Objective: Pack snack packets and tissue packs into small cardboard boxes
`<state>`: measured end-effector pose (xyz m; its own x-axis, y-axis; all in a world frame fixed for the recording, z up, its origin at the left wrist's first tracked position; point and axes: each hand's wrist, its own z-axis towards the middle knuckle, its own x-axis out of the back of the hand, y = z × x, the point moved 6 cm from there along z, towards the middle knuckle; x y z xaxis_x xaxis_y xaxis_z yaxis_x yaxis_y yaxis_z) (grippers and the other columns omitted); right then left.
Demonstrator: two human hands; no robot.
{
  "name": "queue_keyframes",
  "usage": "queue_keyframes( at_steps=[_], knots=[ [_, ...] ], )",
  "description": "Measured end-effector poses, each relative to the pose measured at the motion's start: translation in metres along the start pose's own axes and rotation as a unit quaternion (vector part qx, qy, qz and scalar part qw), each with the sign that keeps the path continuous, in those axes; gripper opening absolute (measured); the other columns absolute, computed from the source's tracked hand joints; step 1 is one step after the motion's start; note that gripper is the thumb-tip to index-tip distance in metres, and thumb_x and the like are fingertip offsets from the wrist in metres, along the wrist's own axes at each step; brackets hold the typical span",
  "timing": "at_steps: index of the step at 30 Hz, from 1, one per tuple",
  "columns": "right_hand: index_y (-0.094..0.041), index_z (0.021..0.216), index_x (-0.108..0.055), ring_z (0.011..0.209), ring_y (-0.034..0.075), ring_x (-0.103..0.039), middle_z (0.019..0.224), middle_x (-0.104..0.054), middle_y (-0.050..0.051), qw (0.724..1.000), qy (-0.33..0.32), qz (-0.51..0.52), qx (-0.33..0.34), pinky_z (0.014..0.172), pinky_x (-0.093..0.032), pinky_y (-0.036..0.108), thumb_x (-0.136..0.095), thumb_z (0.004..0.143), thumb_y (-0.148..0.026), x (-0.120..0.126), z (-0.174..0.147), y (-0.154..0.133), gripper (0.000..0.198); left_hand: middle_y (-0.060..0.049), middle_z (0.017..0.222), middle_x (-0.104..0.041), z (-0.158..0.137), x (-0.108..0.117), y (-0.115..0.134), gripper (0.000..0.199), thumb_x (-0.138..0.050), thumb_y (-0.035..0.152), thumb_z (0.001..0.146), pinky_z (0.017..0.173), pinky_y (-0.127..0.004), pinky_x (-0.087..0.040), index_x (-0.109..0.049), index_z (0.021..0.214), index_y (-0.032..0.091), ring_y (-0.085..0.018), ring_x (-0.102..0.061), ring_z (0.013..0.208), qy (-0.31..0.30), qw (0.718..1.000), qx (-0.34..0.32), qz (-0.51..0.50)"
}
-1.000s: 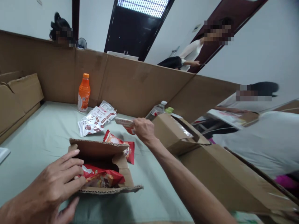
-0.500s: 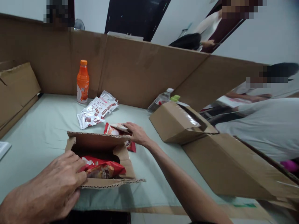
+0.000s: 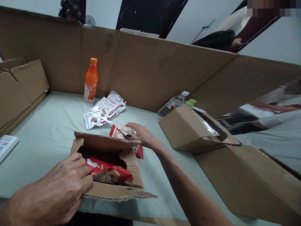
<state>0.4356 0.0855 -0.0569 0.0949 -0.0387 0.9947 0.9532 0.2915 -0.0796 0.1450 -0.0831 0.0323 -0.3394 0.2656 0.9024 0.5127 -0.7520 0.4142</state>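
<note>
A small open cardboard box [image 3: 105,191] sits near the table's front edge, its flaps standing up. Inside it lies a red snack packet [image 3: 113,175] with a food picture. My left hand [image 3: 63,183] is closed on the box's left end, fingertips over the wall beside the packet; whether they also touch the packet I cannot tell. Beyond the back flap, my right hand [image 3: 141,134] has its fingers bent over a red and white snack packet [image 3: 121,131]. A red corner of packet shows under its wrist. The flap hides part of what it grips.
Silver-white pouches [image 3: 104,110] lie behind, near an upright orange bottle [image 3: 91,81]. A clear bottle [image 3: 172,104] leans by cardboard boxes [image 3: 185,130] on the right. At left are a white object [image 3: 7,146] and another carton [image 3: 25,84]. A cardboard wall [image 3: 152,59] runs behind; people are beyond it.
The view has swung slightly left, so everything appears further right. My left hand stays on the box, and my right hand stays at the packet behind it.
</note>
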Motion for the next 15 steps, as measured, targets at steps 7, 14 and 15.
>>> queue_keyframes(
  at_steps=[7, 14, 15],
  knots=[
    [-0.023, 0.150, -0.053, 0.146, 0.036, -0.039, 0.161, -0.046, 0.015, 0.989, 0.001, 0.005, 0.148, 0.112, -0.037, 0.051, -0.060, 0.087, -0.008, -0.013, 0.065, -0.094, 0.064, -0.002, 0.098, -0.068, 0.003, 0.000, 0.002, 0.018, -0.063, 0.012, 0.079, 0.114, -0.047, -0.035, -0.062, 0.093, 0.024, -0.025, -0.059, 0.099, 0.010, 0.999, -0.016, 0.028],
    [-0.025, 0.120, -0.074, 0.104, 0.024, -0.064, 0.113, -0.076, 0.007, 0.991, 0.014, 0.074, 0.108, 0.096, -0.044, 0.038, -0.052, 0.094, -0.008, -0.024, 0.118, -0.115, 0.038, -0.004, 0.091, -0.066, 0.006, 0.003, 0.003, 0.014, -0.063, 0.012, 0.078, 0.103, -0.045, -0.042, -0.062, 0.088, 0.022, -0.026, -0.057, 0.091, -0.013, 0.998, -0.016, 0.067],
    [-0.024, 0.118, -0.075, 0.098, 0.023, -0.066, 0.107, -0.077, 0.006, 0.992, 0.031, 0.087, 0.089, 0.091, -0.046, 0.036, -0.051, 0.094, -0.009, -0.014, 0.116, -0.109, 0.037, -0.004, 0.089, -0.066, 0.006, 0.003, 0.004, 0.013, -0.062, 0.011, 0.079, 0.102, -0.045, -0.042, -0.061, 0.086, 0.022, -0.025, -0.057, 0.090, -0.008, 0.997, -0.022, 0.069]
  ],
)
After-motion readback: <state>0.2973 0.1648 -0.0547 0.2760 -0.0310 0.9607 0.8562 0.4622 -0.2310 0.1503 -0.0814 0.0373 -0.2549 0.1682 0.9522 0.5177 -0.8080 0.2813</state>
